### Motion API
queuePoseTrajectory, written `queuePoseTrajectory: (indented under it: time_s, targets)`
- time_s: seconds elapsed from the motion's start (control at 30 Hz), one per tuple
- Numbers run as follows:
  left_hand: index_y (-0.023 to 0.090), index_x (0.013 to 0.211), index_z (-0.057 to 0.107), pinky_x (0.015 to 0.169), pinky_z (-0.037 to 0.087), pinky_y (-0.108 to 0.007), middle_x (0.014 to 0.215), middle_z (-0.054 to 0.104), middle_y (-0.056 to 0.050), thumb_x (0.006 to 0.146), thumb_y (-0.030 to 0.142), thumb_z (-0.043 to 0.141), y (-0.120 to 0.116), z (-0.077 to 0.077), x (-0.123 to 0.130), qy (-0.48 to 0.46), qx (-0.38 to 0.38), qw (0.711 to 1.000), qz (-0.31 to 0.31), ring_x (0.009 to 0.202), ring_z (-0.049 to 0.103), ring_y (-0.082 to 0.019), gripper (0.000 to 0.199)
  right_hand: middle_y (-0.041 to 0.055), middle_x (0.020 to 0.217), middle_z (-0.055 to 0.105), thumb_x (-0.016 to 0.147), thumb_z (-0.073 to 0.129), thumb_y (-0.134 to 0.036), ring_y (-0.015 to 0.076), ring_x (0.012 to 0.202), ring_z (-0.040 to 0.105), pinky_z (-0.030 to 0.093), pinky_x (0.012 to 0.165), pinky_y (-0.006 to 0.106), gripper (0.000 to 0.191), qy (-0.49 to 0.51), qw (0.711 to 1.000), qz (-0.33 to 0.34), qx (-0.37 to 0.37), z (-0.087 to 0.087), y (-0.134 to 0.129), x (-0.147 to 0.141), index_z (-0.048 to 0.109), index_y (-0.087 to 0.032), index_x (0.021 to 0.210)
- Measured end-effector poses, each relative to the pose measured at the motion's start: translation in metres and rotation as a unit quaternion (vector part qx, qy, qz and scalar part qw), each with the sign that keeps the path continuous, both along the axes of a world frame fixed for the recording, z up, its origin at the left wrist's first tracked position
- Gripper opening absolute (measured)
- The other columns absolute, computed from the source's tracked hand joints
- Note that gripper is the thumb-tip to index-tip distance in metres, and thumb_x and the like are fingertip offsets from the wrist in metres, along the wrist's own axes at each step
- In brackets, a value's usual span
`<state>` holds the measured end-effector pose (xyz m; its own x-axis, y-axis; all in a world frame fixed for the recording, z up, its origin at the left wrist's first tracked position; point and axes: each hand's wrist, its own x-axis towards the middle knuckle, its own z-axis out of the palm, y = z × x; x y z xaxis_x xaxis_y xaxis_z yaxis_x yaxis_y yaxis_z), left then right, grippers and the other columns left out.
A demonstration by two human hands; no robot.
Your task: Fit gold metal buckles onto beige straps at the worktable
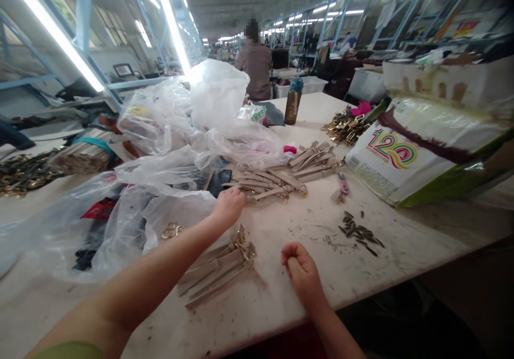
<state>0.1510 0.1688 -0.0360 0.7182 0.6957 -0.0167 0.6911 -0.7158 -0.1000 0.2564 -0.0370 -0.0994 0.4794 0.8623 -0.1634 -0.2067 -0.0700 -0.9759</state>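
My left hand [229, 206] reaches to the near left end of a pile of beige straps [265, 183] with gold buckles, beside a dark phone [219, 182]. Its fingertips are at the straps, and what they grip is too small to make out. Over the table's front part, my right hand [299, 268] is closed, thumb against curled fingers; anything inside is hidden. Between my forearm and right hand lies a second bundle of beige straps [219, 273]. Gold buckles [172, 230] sit left of it. Small dark pieces [359, 231] are scattered to the right.
Crumpled clear plastic bags [168, 150] cover the left. A white and green sack [405, 150] stands at the right, near a heap of metal buckles [347, 126]. A bottle [293, 101] and pink-handled snips [342, 186] are on the table [273, 305]. A person [255, 70] is farther back.
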Motion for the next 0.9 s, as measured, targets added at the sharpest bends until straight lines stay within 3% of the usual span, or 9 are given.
queuePoseTrajectory:
  time_s: [0.13, 0.23, 0.3, 0.4, 0.47, 0.57, 0.67, 0.8, 0.9]
  targets:
    - [0.011, 0.085, 0.062, 0.079, 0.043, -0.041, 0.093, 0.062, -0.015, 0.085, 0.012, 0.043, 0.004, 0.007, -0.002, -0.003, 0.003, 1.000, -0.018, 0.096, 0.056, -0.030, 0.020, -0.0035, 0.062, 0.047, 0.067, 0.043, -0.017, 0.0095, 0.049, 0.035, 0.027, 0.045, 0.022, 0.008, -0.032, 0.999, 0.002, 0.007, 0.001, -0.001, 0.000, 0.050, -0.020, 0.070]
    - [0.016, 0.088, 0.062, 0.075, 0.042, -0.032, 0.091, 0.063, -0.010, 0.086, 0.019, 0.046, -0.011, 0.041, -0.010, -0.020, -0.009, 0.999, -0.042, 0.091, 0.058, -0.024, 0.016, -0.0017, 0.066, 0.050, 0.072, 0.048, -0.022, 0.0108, 0.053, 0.038, 0.030, 0.047, 0.023, 0.004, -0.056, 0.998, -0.005, 0.013, 0.001, 0.001, -0.001, 0.051, -0.019, 0.073]
    - [0.019, 0.088, 0.061, 0.070, 0.042, -0.027, 0.087, 0.064, -0.005, 0.087, 0.025, 0.047, -0.032, 0.069, -0.020, -0.030, -0.035, 0.997, -0.064, 0.082, 0.059, -0.020, 0.016, -0.0001, 0.072, 0.052, 0.077, 0.052, -0.032, 0.0108, 0.054, 0.039, 0.030, 0.047, 0.022, 0.014, -0.046, 0.999, -0.012, 0.018, 0.003, 0.001, -0.001, 0.052, -0.019, 0.082]
    - [0.021, 0.087, 0.061, 0.063, 0.040, -0.024, 0.081, 0.065, 0.000, 0.087, 0.029, 0.045, -0.073, 0.103, -0.043, -0.055, -0.168, 0.980, -0.096, 0.074, 0.060, -0.016, 0.018, 0.0034, 0.091, 0.052, 0.081, 0.047, -0.055, 0.0081, 0.050, 0.035, 0.026, 0.042, 0.022, 0.042, -0.008, 0.999, 0.015, 0.048, 0.019, -0.005, -0.002, 0.050, -0.021, 0.106]
    - [0.022, 0.091, 0.061, 0.064, 0.040, -0.023, 0.083, 0.065, 0.001, 0.087, 0.028, 0.046, -0.098, 0.113, -0.060, -0.082, -0.270, 0.954, -0.103, 0.075, 0.060, -0.015, 0.017, 0.0034, 0.094, 0.052, 0.079, 0.043, -0.065, 0.0073, 0.049, 0.031, 0.023, 0.042, 0.022, 0.056, 0.006, 0.993, 0.078, 0.086, 0.038, -0.013, -0.006, 0.047, -0.024, 0.117]
    - [0.021, 0.096, 0.060, 0.066, 0.041, -0.023, 0.087, 0.065, 0.001, 0.086, 0.027, 0.047, -0.127, 0.111, -0.084, -0.105, -0.353, 0.926, -0.082, 0.078, 0.060, -0.015, 0.017, 0.0000, 0.076, 0.051, 0.074, 0.055, -0.061, 0.0093, 0.054, 0.034, 0.026, 0.048, 0.023, 0.052, 0.004, 0.977, 0.200, 0.075, 0.069, -0.029, -0.017, 0.055, -0.021, 0.108]
    - [0.021, 0.098, 0.060, 0.066, 0.042, -0.023, 0.090, 0.066, 0.001, 0.085, 0.027, 0.051, -0.147, 0.100, -0.103, -0.103, -0.382, 0.917, -0.053, 0.081, 0.061, -0.016, 0.017, -0.0028, 0.065, 0.045, 0.072, 0.062, -0.055, 0.0104, 0.059, 0.035, 0.029, 0.053, 0.024, 0.039, -0.004, 0.963, 0.268, 0.011, 0.085, -0.041, -0.034, 0.055, -0.018, 0.084]
    - [0.022, 0.103, 0.058, 0.068, 0.044, -0.029, 0.093, 0.066, -0.002, 0.079, 0.041, 0.062, -0.172, 0.081, -0.115, -0.067, -0.311, 0.946, -0.062, 0.085, 0.062, -0.023, 0.031, -0.0058, 0.063, 0.039, 0.065, 0.066, -0.059, 0.0084, 0.055, 0.030, 0.023, 0.049, 0.022, 0.046, 0.035, 0.949, 0.310, -0.038, 0.073, -0.053, -0.059, 0.044, -0.020, 0.077]
    - [0.020, 0.093, 0.059, 0.062, 0.044, -0.029, 0.085, 0.066, -0.002, 0.084, 0.046, 0.056, -0.186, 0.071, -0.118, -0.054, -0.246, 0.963, -0.093, 0.077, 0.063, -0.023, 0.027, -0.0067, 0.061, 0.037, 0.061, 0.069, -0.060, 0.0082, 0.054, 0.030, 0.023, 0.049, 0.021, 0.051, 0.068, 0.947, 0.309, -0.055, 0.056, -0.060, -0.072, 0.038, -0.021, 0.072]
